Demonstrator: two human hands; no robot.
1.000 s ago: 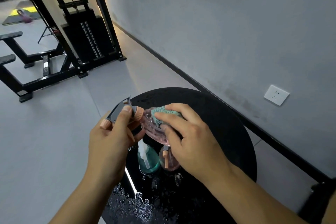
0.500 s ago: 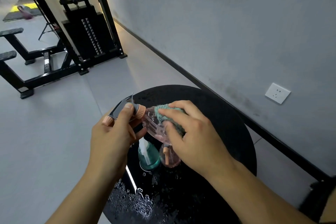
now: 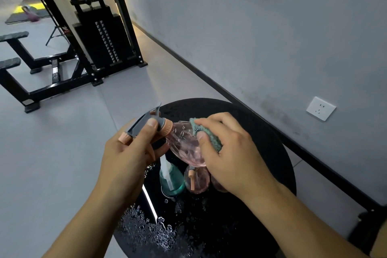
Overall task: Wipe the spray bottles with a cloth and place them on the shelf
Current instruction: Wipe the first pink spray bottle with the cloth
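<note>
The pink bottle (image 3: 184, 146) lies tilted in the air above the table (image 3: 261, 138), its grey trigger head (image 3: 146, 121) pointing left. Your left hand (image 3: 125, 153) grips that head, thumb over the top. Your right hand (image 3: 230, 153) clutches a teal cloth (image 3: 207, 134) and presses it against the bottle's body. Below them a teal bottle (image 3: 171, 180) and another pink one (image 3: 198, 180) stand on the table; something reddish beside them, half hidden by your right hand, may be a third. Water drops (image 3: 150, 228) bead on the near tabletop. A weight machine (image 3: 100, 37) stands beyond, and an outlet (image 3: 320, 108) sits on the wall.
</note>
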